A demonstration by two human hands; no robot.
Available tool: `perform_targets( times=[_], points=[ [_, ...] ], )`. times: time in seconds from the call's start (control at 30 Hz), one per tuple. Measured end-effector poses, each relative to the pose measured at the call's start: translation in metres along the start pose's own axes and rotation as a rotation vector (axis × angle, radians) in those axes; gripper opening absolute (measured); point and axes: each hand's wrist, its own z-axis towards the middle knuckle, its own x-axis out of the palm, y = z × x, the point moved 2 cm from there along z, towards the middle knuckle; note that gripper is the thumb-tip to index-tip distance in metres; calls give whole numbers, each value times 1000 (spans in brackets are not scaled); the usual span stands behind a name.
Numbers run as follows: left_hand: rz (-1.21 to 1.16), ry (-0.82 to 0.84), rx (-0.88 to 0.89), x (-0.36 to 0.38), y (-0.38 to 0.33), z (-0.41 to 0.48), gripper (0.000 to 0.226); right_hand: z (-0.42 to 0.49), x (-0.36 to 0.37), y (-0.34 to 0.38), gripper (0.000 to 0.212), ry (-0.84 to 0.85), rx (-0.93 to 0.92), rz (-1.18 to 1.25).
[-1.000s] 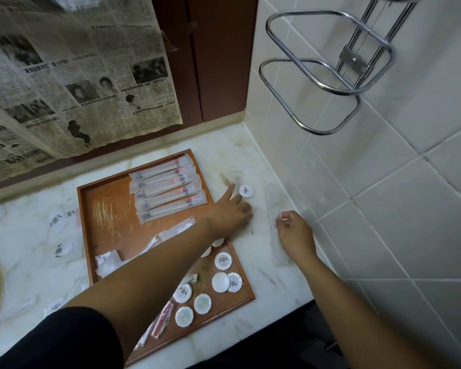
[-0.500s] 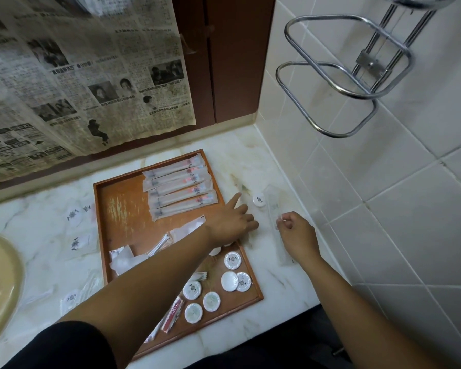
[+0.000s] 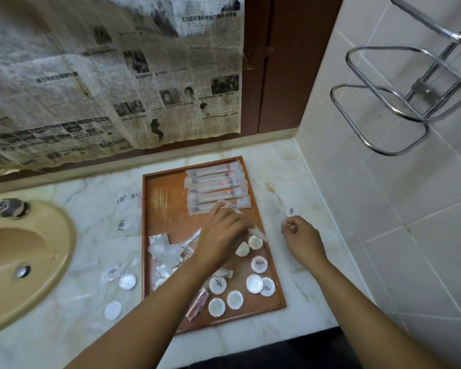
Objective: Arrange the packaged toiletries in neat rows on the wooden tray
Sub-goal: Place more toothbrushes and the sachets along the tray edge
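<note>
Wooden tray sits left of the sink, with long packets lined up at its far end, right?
No. In the head view the wooden tray sits right of the sink, not left. The long packets are lined up at its far end.

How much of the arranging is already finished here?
Done: long packets lie in one row at the wooden tray's far end. In hand: the left hand holds a clear packet over it. Left: round packets lie scattered on it, loose packets on the counter.
</note>
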Motion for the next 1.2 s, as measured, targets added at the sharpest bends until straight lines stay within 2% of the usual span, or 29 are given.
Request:
perform_targets(
  times=[0.13, 0.2, 0.37, 0.47, 0.63, 0.77, 0.87, 0.9, 0.97, 1.03, 1.1, 1.17, 1.2],
  points=[
    [-3, -62, -297, -26, 23, -23, 8, -4, 25, 38, 8, 119, -110, 32],
    [-88, -86, -470, -40, 27, -30, 10, -6, 40, 59, 9, 181, -161, 37],
    [-283, -163, -1088, -70, 50, -60, 6, -13, 92, 103, 8, 344, -228, 15],
    [-259, -223, -1273, -85, 77, -83, 10, -17, 126, 125, 11, 443, -161, 39],
    [-216, -257, -1525, -111, 117, -120, 38, -32, 179, 168, 15, 567, -179, 38],
    [-157, -164, -1579, -126, 134, -146, 27, -45, 220, 193, 6, 678, -307, -180],
    [-159, -92, -1610, -128, 139, -166, 21, -53, 241, 197, 29, 683, -370, -305],
    [-157, -56, -1624, -126, 140, -172, 21, -55, 245, 197, 27, 679, -385, -340],
    [-130, 30, -1615, -125, 138, -178, 25, -58, 249, 196, 8, 675, -432, -423],
    [-52, 83, -1573, -126, 132, -175, 33, -57, 249, 191, 26, 642, -479, -471],
    [151, 107, -1447, -125, 125, -165, 47, -54, 234, 182, 35, 546, -523, -403],
    [340, 125, -1151, -119, 113, -146, 53, -48, 211, 165, 35, 364, -597, -337],
    [345, 121, -971, -111, 105, -132, 52, -43, 198, 153, 35, 264, -624, -354]
  ],
)
